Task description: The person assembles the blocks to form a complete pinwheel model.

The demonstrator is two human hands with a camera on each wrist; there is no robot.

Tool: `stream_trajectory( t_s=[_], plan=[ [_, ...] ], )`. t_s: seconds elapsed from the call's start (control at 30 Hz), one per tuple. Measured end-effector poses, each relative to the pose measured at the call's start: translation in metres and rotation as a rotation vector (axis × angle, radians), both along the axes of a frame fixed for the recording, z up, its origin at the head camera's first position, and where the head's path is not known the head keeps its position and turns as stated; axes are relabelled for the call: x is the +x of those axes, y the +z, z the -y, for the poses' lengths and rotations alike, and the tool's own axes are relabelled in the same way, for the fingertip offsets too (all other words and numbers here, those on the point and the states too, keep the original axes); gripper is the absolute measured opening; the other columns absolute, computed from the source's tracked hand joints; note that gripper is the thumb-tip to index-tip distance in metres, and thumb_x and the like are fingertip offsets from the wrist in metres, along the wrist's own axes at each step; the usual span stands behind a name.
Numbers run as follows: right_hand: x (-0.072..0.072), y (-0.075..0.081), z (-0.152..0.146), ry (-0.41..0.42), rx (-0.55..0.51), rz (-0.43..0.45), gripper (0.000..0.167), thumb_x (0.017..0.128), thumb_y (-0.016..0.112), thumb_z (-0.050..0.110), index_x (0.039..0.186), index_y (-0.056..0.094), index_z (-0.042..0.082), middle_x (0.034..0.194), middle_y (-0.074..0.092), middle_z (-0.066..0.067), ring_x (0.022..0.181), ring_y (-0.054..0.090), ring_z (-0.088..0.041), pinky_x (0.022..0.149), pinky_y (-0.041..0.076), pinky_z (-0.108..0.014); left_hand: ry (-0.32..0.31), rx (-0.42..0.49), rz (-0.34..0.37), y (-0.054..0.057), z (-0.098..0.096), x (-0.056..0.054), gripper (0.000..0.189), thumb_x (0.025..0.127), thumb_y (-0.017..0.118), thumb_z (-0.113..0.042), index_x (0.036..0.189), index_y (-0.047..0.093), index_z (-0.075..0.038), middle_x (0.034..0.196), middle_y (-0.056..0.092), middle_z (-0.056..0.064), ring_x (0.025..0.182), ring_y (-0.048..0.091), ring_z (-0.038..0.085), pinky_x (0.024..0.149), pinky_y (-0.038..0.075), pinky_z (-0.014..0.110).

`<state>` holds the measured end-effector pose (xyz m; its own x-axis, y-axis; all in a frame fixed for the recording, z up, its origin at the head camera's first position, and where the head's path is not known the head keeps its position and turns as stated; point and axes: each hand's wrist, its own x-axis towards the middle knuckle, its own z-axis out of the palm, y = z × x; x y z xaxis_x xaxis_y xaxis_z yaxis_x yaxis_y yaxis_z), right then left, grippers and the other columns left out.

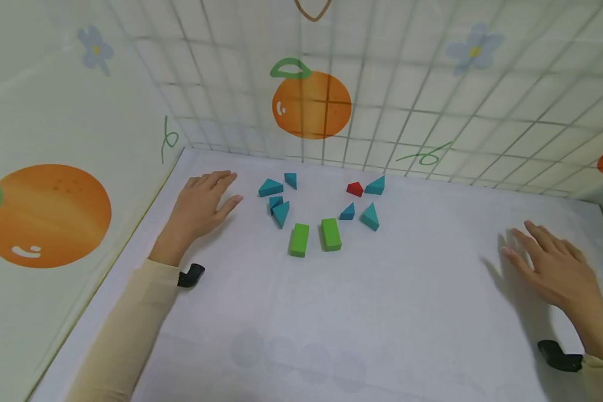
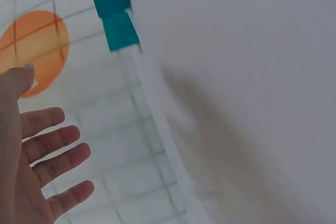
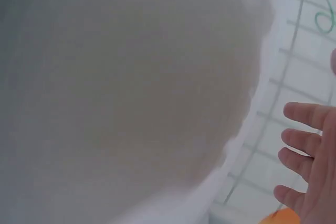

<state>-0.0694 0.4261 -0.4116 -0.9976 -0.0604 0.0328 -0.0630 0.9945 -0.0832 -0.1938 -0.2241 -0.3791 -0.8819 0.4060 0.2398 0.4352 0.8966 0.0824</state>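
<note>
My left hand hovers at the left with relaxed, spread fingers, holding nothing. Nearest to it are several teal triangular blocks, among them one block and an overlapping pair. In the left wrist view, teal blocks show beyond the thumb. Two green rectangular blocks lie side by side at the middle. Right of centre, a red block sits beside a teal triangular block, with more teal triangles below. Far right, my right hand is held over the surface, fingers loose, touching no block.
A white cloth-like surface lies under the blocks. Behind it rises a wire grid covered by a pale sheet printed with oranges and flowers. A printed side sheet stands at the left. Both wrists wear a black mount.
</note>
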Motion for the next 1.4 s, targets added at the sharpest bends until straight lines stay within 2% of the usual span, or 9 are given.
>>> stream_trajectory(
  t_s=[0.13,0.23,0.33,0.57,0.87,1.1,1.27,1.4],
  plan=[
    [-0.005,0.003,0.016,0.035,-0.01,-0.024,0.064,0.102,0.043,0.046,0.145,0.036,-0.001,0.156,0.024,-0.027,0.141,0.023,-0.05,0.113,0.012,-0.068,-0.035,0.05,-0.069,-0.003,-0.01,0.001,0.054,0.099,0.054,-0.043,0.14,0.052,-0.007,0.139,0.055,0.013,0.127,0.051,0.034,0.104,0.04,0.053],
    [-0.008,0.007,0.027,0.071,-0.024,-0.033,0.06,0.102,0.046,0.041,0.145,0.038,0.0,0.155,0.028,-0.027,0.141,0.024,-0.048,0.111,0.016,-0.069,-0.079,0.101,-0.127,-0.004,-0.019,0.003,0.05,0.098,0.057,-0.038,0.136,0.056,-0.006,0.132,0.059,0.012,0.122,0.055,0.033,0.101,0.043,0.051],
    [-0.011,0.009,0.038,0.1,-0.043,-0.043,0.059,0.102,0.047,0.039,0.146,0.038,0.001,0.156,0.029,-0.025,0.142,0.025,-0.047,0.111,0.017,-0.068,-0.127,0.162,-0.152,-0.005,-0.028,0.006,0.047,0.097,0.06,-0.035,0.133,0.058,-0.006,0.128,0.062,0.012,0.118,0.058,0.032,0.098,0.046,0.049],
    [-0.02,0.013,0.064,0.139,-0.079,-0.058,0.058,0.102,0.048,0.038,0.146,0.038,0.002,0.154,0.032,-0.024,0.137,0.031,-0.048,0.108,0.022,-0.067,-0.217,0.227,-0.131,-0.005,-0.047,0.013,0.045,0.096,0.062,-0.034,0.131,0.06,-0.006,0.125,0.065,0.012,0.117,0.06,0.03,0.096,0.048,0.05],
    [-0.029,0.017,0.111,0.201,-0.151,-0.092,0.056,0.101,0.052,0.037,0.146,0.042,0.004,0.15,0.039,-0.024,0.132,0.037,-0.05,0.104,0.028,-0.065,-0.306,0.207,-0.064,-0.007,-0.063,0.022,0.043,0.093,0.067,-0.029,0.13,0.062,-0.007,0.127,0.064,0.009,0.12,0.059,0.027,0.101,0.048,0.046],
    [-0.048,0.026,0.158,0.277,-0.249,-0.118,0.052,0.098,0.058,0.029,0.143,0.047,0.005,0.146,0.046,-0.021,0.129,0.045,-0.047,0.104,0.034,-0.063,-0.346,0.18,-0.097,-0.008,-0.075,0.028,0.037,0.093,0.067,-0.03,0.122,0.067,-0.007,0.117,0.069,0.007,0.113,0.062,0.025,0.094,0.05,0.042],
    [-0.059,0.033,0.189,0.347,-0.262,-0.107,0.048,0.097,0.06,0.026,0.141,0.05,0.006,0.143,0.051,-0.019,0.126,0.051,-0.043,0.101,0.04,-0.061,-0.401,0.192,-0.054,-0.012,-0.081,0.031,0.031,0.093,0.067,-0.028,0.116,0.07,-0.007,0.114,0.069,0.005,0.11,0.063,0.024,0.098,0.049,0.041],
    [-0.063,0.039,0.203,0.411,-0.269,-0.079,0.044,0.097,0.061,0.023,0.137,0.055,0.005,0.138,0.055,-0.018,0.122,0.055,-0.04,0.097,0.044,-0.059,-0.415,0.179,-0.027,-0.016,-0.086,0.033,0.029,0.092,0.068,-0.029,0.112,0.072,-0.008,0.113,0.07,0.004,0.107,0.064,0.022,0.097,0.05,0.04]
  ],
)
